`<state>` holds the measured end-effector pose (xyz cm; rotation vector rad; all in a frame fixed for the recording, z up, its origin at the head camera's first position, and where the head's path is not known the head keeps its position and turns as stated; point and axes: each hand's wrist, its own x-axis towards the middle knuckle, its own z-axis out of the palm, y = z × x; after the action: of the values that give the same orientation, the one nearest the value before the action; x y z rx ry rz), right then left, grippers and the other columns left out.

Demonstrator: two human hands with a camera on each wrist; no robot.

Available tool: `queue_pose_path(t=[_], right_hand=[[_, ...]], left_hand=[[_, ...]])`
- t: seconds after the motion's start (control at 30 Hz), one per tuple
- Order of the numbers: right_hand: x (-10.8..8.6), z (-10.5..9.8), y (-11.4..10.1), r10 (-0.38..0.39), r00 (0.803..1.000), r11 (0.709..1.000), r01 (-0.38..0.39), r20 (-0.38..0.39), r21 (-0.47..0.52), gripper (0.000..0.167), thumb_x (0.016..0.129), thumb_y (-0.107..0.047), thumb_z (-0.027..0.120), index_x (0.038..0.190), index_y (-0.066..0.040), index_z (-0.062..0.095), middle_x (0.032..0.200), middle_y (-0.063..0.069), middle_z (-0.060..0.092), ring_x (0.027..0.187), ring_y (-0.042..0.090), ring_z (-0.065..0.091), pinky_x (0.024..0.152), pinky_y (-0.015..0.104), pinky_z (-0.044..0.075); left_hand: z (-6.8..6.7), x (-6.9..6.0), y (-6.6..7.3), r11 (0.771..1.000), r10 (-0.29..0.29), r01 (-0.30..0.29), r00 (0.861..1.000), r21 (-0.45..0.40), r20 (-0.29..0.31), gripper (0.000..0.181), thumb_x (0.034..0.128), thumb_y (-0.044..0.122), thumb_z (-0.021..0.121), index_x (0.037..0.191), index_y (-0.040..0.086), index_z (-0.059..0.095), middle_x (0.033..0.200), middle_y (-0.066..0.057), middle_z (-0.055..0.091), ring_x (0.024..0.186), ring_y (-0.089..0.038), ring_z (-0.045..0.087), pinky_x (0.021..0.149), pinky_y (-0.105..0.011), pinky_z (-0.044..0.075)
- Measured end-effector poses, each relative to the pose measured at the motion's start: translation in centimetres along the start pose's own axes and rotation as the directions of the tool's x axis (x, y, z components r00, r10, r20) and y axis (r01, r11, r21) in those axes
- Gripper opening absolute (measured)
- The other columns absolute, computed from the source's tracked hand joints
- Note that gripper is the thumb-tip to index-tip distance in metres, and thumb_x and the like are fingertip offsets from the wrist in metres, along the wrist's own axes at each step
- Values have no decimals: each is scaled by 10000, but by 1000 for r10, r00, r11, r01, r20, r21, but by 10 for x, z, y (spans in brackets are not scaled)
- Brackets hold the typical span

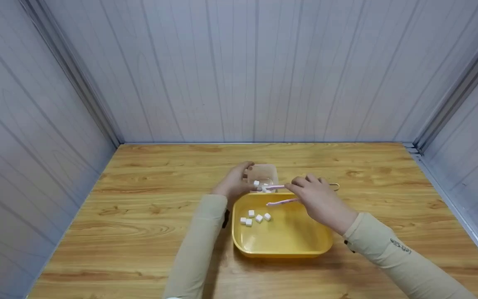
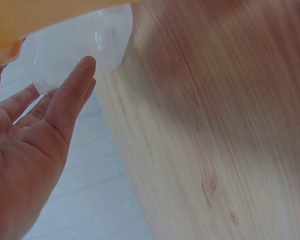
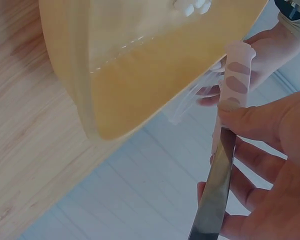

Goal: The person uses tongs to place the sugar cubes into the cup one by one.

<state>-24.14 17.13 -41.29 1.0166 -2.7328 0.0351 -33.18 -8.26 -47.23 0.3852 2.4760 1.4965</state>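
Observation:
My left hand grips the left side of a small clear plastic container, fingers at its far side. White cubes lie inside it. In the left wrist view, extended fingers touch the container's wall. My right hand pinches tongs with a metal body and pink-and-white tips. Those tips stand apart: one reaches over the container, the other over the yellow tray. In the right wrist view, thumb and fingers hold the metal arms of the tongs. I cannot tell whether a cube sits at the tips.
Several white cubes lie in the tray's left half. The container stands just behind the tray's far rim. Both are on a wood-grain table, enclosed by pale panel walls at the back and sides.

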Motion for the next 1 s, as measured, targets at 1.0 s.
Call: queue_pose_path(t=[1.0], right_hand=[[-1,9,-14,-103,994,994,104,35,-34,458,766,25,758,1165,-189,683,1033,-7,621,887,229,503,697,437,454]], left_hand=[[0,1,-2,1000,11,-11,1000,-26,2,814,789,34,771,1470,46,325,1454,-170,356,1264,-374,420,917,-376,485]])
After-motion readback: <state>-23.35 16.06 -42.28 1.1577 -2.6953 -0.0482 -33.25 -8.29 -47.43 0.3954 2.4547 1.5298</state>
